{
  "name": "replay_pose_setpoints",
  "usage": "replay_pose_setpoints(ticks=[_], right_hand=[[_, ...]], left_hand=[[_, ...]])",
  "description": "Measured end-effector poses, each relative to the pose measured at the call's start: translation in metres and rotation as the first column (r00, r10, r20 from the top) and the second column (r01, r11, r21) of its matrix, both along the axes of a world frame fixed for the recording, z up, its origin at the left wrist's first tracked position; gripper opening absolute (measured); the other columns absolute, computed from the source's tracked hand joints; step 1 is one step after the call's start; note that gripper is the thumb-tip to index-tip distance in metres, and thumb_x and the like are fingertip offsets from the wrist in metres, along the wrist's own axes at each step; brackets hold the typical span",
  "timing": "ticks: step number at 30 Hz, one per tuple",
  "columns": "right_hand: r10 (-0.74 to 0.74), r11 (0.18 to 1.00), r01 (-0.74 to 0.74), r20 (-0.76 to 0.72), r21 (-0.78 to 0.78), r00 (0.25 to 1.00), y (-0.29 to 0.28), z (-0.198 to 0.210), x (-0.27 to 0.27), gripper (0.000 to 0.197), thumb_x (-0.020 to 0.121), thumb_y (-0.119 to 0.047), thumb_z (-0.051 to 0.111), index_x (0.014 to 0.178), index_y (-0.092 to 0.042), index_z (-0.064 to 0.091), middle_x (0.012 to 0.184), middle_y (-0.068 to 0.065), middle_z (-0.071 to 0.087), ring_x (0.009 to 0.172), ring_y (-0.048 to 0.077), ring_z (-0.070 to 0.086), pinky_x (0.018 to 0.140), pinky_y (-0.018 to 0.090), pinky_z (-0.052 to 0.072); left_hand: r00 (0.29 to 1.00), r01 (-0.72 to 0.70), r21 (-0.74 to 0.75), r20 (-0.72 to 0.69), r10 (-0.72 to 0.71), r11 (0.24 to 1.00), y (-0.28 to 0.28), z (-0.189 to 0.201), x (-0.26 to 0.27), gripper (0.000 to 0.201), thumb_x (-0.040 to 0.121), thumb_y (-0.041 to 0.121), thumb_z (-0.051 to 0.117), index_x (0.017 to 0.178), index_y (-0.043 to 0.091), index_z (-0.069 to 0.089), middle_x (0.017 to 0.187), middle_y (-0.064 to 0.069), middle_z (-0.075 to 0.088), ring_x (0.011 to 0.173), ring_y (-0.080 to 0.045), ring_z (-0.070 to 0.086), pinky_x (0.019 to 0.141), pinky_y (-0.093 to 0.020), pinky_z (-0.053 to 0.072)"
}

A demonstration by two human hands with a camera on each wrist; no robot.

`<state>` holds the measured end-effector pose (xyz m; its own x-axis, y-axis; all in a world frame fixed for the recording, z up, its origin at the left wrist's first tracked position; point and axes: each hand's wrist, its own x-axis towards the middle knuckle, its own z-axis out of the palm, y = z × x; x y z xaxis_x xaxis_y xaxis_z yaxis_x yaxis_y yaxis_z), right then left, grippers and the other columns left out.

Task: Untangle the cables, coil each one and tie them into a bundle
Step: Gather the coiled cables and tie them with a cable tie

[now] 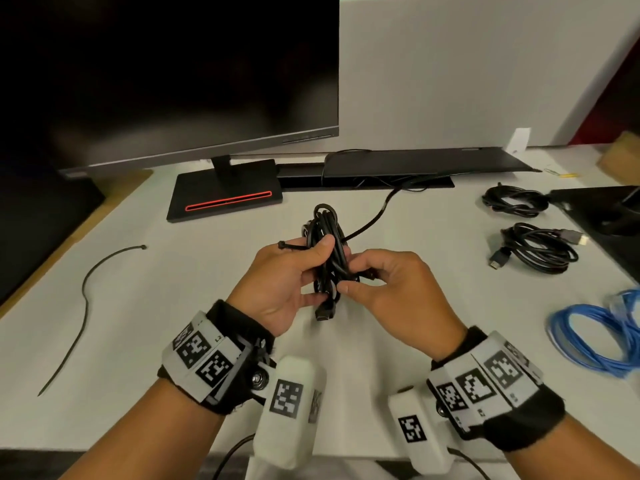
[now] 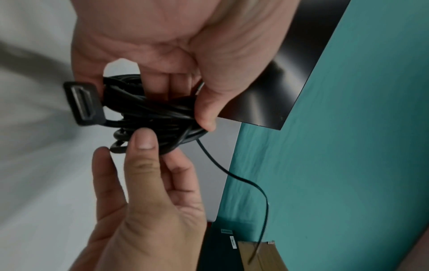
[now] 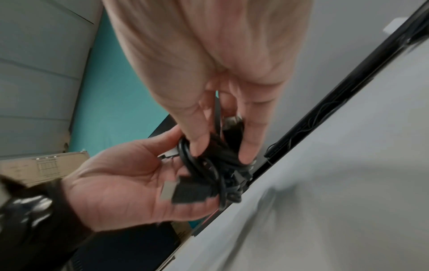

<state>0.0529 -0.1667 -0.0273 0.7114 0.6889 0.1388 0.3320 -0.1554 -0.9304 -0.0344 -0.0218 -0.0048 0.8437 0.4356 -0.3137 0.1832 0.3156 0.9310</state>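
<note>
In the head view, a coiled black cable (image 1: 325,251) is held upright above the white table (image 1: 173,306) between both hands: the left hand (image 1: 280,285) is curled round the coil from the side, thumb laid across its front, and the right hand (image 1: 391,292) is closed on it from the other side with fingertips pinched at its middle, presumably so that the loops are kept together while a tie is worked round them. A black zip tie (image 1: 292,247) is seen jutting from the coil above the left hand, and its tail appears to run off toward the back of the table. A spare zip tie (image 1: 85,299) lies on the table to the left; two black coiled cables (image 1: 533,244) and a blue coiled cable (image 1: 588,334) are set aside on the right, well apart from the hands, apparently already wound. A dark monitor (image 1: 166,74) on its stand and a closed laptop (image 1: 415,164) are placed at the back before a pale partition. In the left wrist view, the coil is shown gripped by the left fingers (image 2: 176,82) and thumb, an HDMI plug (image 2: 84,104) sticking out at the side, while the right thumb is pressed on the loops and the thin tie tail hangs loose. In the right wrist view, blurred, the coil is seen pinched by the right fingers (image 3: 250,143) and cradled in the left palm, with the plug lying on it; a teal wall and cardboard boxes are made out behind.
</note>
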Motion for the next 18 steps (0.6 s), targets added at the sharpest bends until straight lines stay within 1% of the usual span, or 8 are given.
replay_pose_setpoints(ticks=[3,5,7,9,11,12,15,18], right_hand=[[0.032,0.994,-0.030,0.009,-0.101,0.999,-0.013,0.001,0.015,0.020,0.082,-0.017,0.079,0.097,-0.031,0.074,0.106,-0.015,0.073,0.106,0.001,0.064,0.097,0.021,0.046],[-0.108,0.956,0.138,0.129,-0.259,0.986,-0.028,0.007,0.037,0.019,0.085,-0.023,0.076,0.104,-0.025,0.072,0.111,-0.011,0.069,0.107,0.009,0.062,0.092,0.023,0.045],[-0.208,0.831,0.315,0.268,-0.459,0.941,-0.047,0.020,0.064,0.032,0.088,-0.029,0.072,0.118,-0.018,0.065,0.119,0.000,0.065,0.109,0.018,0.059,0.088,0.025,0.042],[-0.248,0.631,0.433,0.361,-0.644,0.899,-0.061,0.030,0.088,0.054,0.090,-0.038,0.067,0.134,-0.011,0.053,0.130,0.012,0.058,0.122,0.030,0.052,0.097,0.036,0.045],[-0.300,0.466,0.512,0.416,-0.721,0.859,-0.069,0.033,0.108,0.065,0.088,-0.043,0.068,0.137,-0.006,0.046,0.134,0.018,0.053,0.128,0.037,0.046,0.103,0.050,0.043],[-0.325,0.416,0.526,0.419,-0.742,0.848,-0.071,0.031,0.116,0.067,0.087,-0.042,0.069,0.136,-0.005,0.045,0.135,0.019,0.052,0.128,0.038,0.045,0.105,0.052,0.041],[-0.275,0.357,0.497,0.419,-0.791,0.865,-0.081,0.019,0.131,0.051,0.088,-0.032,0.068,0.127,-0.005,0.048,0.124,0.016,0.057,0.115,0.035,0.056,0.101,0.044,0.047],[-0.212,0.429,0.502,0.456,-0.751,0.864,-0.089,0.008,0.140,0.023,0.092,-0.024,0.062,0.108,-0.011,0.052,0.102,0.007,0.060,0.086,0.024,0.056,0.083,0.035,0.049]], left_hand=[[0.999,-0.045,0.085,-0.003,0.046,0.995,-0.001,-0.002,0.001,0.018,0.091,0.021,0.069,0.103,0.009,0.073,0.101,-0.007,0.077,0.095,-0.022,0.074,0.085,-0.043,0.053],[0.997,-0.070,0.103,-0.009,0.071,0.992,-0.002,-0.003,0.002,0.015,0.092,0.019,0.067,0.103,0.008,0.072,0.099,-0.007,0.078,0.089,-0.020,0.074,0.081,-0.040,0.051],[0.997,-0.081,0.106,-0.011,0.083,0.991,-0.003,-0.005,0.003,0.016,0.093,0.018,0.067,0.104,0.007,0.072,0.098,-0.007,0.078,0.087,-0.020,0.075,0.079,-0.039,0.052],[0.998,-0.064,0.107,-0.015,0.066,0.992,-0.007,-0.007,0.005,0.017,0.093,0.018,0.067,0.105,0.006,0.072,0.099,-0.007,0.078,0.089,-0.021,0.074,0.080,-0.040,0.054],[0.999,-0.033,0.121,-0.020,0.035,0.992,-0.013,-0.009,0.010,0.018,0.093,0.017,0.067,0.106,0.005,0.072,0.099,-0.007,0.078,0.090,-0.022,0.074,0.079,-0.039,0.055],[0.999,-0.020,0.130,-0.023,0.023,0.991,-0.016,-0.010,0.012,0.018,0.093,0.017,0.067,0.106,0.005,0.072,0.098,-0.007,0.078,0.089,-0.022,0.074,0.076,-0.038,0.055],[0.999,-0.004,0.160,-0.031,0.009,0.987,-0.024,-0.012,0.018,0.016,0.093,0.016,0.067,0.105,0.005,0.072,0.097,-0.007,0.078,0.086,-0.021,0.075,0.073,-0.035,0.055],[0.999,0.002,0.189,-0.039,0.006,0.982,-0.025,-0.011,0.025,0.015,0.093,0.017,0.067,0.103,0.007,0.073,0.096,-0.006,0.078,0.086,-0.020,0.075,0.076,-0.036,0.055]])
